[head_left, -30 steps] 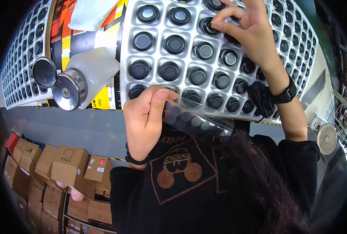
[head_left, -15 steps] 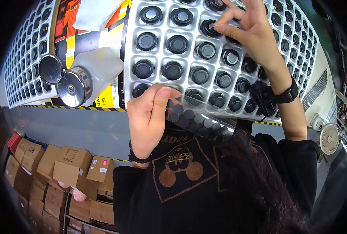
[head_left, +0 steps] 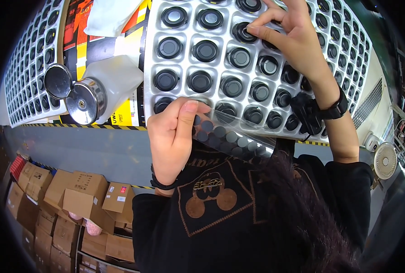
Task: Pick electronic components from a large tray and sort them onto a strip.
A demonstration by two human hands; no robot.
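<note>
My left hand (head_left: pixel 170 139) is closed on the end of a clear plastic sheet (head_left: pixel 232 139) with rows of dark round stickers. The sheet slants down to the right, over the near edge of a silvery tray (head_left: pixel 187 66) and in front of my chest. Reaching across the tray, my right hand (head_left: pixel 295 41) has thumb and index finger pinched at the rim of a black round part (head_left: pixel 241 32) in its cell. The fingertips hide whatever lies between them; the other fingers are spread. Similar black parts fill the surrounding cells.
Left of the tray are a translucent bottle (head_left: pixel 116 77) with an open metal pump lid (head_left: pixel 83 102) and a white cloth (head_left: pixel 109 18). Another filled tray (head_left: pixel 27 73) stands farther left. Cardboard boxes (head_left: pixel 82 195) are stacked lower left; a small fan (head_left: pixel 385 160) is at right.
My right thumb and index finger have shifted slightly left and up, closer onto the black round part. My left hand and the sheet have barely moved.
</note>
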